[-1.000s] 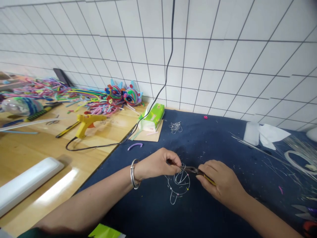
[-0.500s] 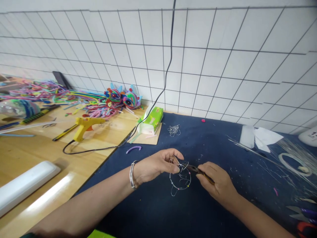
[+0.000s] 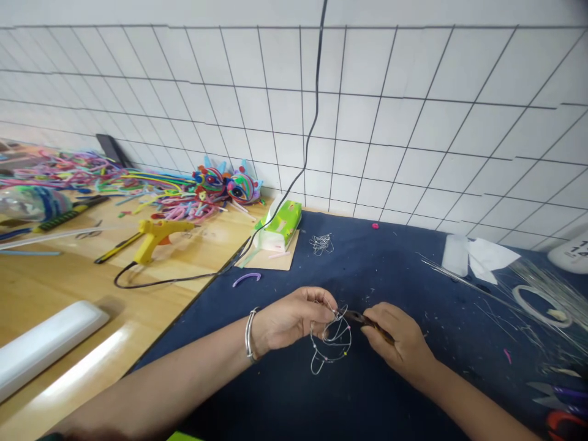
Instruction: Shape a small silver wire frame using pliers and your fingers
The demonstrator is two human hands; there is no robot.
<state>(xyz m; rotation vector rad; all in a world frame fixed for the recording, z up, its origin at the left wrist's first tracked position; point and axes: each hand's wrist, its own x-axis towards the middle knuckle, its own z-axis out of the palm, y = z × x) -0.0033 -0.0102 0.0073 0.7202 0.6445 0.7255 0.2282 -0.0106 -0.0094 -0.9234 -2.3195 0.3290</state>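
Note:
My left hand (image 3: 301, 317), with a silver bangle on the wrist, pinches the upper edge of a round wire frame (image 3: 345, 353). Small coloured beads dot its ring, and thinner loops of wire cross inside and hang below it. In my right hand (image 3: 399, 334) is a pair of pliers (image 3: 356, 316), its handles wrapped by my fingers. The jaws meet the wire at the top of the ring, right beside my left fingertips. Whether the jaws are fully closed on the wire is too small to tell.
Dark blue cloth (image 3: 275, 392) covers the table here. A tangle of wire (image 3: 321, 244) and a tissue pack (image 3: 289, 220) lie behind my hands. A yellow glue gun (image 3: 154, 239) rests left, its cord trailing across. Loose wires (image 3: 542, 285) and scissors (image 3: 558, 395) are at right.
My left fingers have closed on the ring's upper edge. Both hands, the wire frame and the pliers sit slightly lower in view, and the ring has tilted.

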